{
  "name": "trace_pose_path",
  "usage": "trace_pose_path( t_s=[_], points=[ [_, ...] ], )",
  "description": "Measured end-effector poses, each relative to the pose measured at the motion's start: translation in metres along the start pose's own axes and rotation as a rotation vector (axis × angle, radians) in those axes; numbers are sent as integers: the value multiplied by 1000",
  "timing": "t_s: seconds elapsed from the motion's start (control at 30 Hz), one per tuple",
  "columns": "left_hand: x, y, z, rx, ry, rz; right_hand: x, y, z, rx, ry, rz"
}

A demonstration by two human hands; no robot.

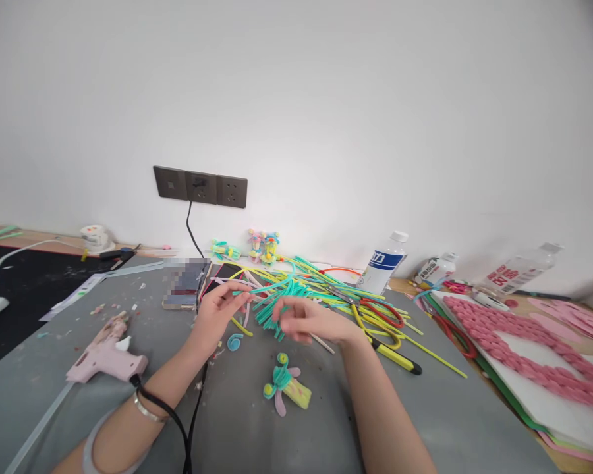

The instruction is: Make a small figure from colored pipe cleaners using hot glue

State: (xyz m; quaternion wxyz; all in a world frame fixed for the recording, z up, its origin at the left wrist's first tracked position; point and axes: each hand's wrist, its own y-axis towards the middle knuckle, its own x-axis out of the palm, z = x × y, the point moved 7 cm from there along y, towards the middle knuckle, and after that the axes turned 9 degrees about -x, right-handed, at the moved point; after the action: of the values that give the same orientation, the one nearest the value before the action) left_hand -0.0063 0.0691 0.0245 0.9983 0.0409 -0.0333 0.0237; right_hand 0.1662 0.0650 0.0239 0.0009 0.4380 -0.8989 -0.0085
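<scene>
My left hand [222, 309] has thumb and fingertips pinched on a teal pipe cleaner [271, 287], whose free end curves up to the right. My right hand [304, 319] hovers with loosely bent fingers apart, in front of a bundle of teal pipe cleaners [267, 316]; I see nothing held in it. Below both hands lies a small pipe-cleaner figure [289, 385] with a teal top, yellow body and pink wing-like pieces. A blue coiled pipe cleaner [234, 342] rests on the grey mat near my left hand.
Red-handled scissors [383, 313] and a yellow cutter [395, 355] lie on yellow-green pipe cleaners right. A pink glue gun [109, 355] with a black cord sits left. Behind are finished figures [264, 245] and a bottle [383, 263]. A pink braided piece [524, 342] lies far right.
</scene>
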Motion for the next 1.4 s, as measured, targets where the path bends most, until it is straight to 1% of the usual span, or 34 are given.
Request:
trace_pose_path(
  t_s=[0.07,0.1,0.13,0.17,0.27,0.3,0.37,0.4,0.47,0.53,0.6,0.7,0.8,0.87,0.93,1.0,1.07,1.1,1.13,1.23,1.3,1.4],
  points=[
    [-4,1,1,10,-22,37,10,-19,6,225,-64,-249],
    [-4,1,1,11,-28,43,11,-27,8,298,-103,-305],
    [-5,2,1,12,-30,44,12,-32,9,351,-152,-319],
    [-5,2,1,14,-26,42,13,-36,10,387,-210,-300],
    [-4,1,2,27,7,22,20,-44,10,491,-455,-160],
    [-3,1,2,30,18,14,23,-47,8,525,-573,-100],
    [-3,0,3,33,35,0,30,-50,-3,558,-893,36],
    [-3,0,3,35,41,-4,37,-49,-10,559,-1043,57],
    [-3,-1,4,42,42,0,53,-47,-17,581,-1226,2],
    [-6,0,5,48,23,24,65,-43,-18,632,-1297,-73],
    [-10,0,6,49,-13,64,70,-38,-18,674,-1325,-101],
    [-16,1,7,44,-60,118,73,-33,-15,703,-1347,-92],
    [-18,0,6,48,-94,140,67,-36,-17,724,-1372,-22],
    [-19,0,6,62,-116,147,54,-39,-26,691,-1389,74],
    [-22,-2,7,82,-129,182,38,-36,-41,601,-1390,178],
    [-27,-4,8,100,-130,245,22,-23,-53,453,-1366,259],
    [-32,-6,10,119,-126,301,12,-1,-59,265,-1319,313],
    [-33,-7,12,128,-120,316,8,12,-58,183,-1295,351],
    [-33,-7,13,136,-112,324,4,24,-55,131,-1281,409],
    [-31,-8,17,137,-71,302,2,55,-31,106,-1277,492],
    [-29,-9,19,132,-45,277,2,64,-16,88,-1274,551],
    [-27,-9,21,144,-18,259,-2,59,-8,32,-1241,603]
  ],
)
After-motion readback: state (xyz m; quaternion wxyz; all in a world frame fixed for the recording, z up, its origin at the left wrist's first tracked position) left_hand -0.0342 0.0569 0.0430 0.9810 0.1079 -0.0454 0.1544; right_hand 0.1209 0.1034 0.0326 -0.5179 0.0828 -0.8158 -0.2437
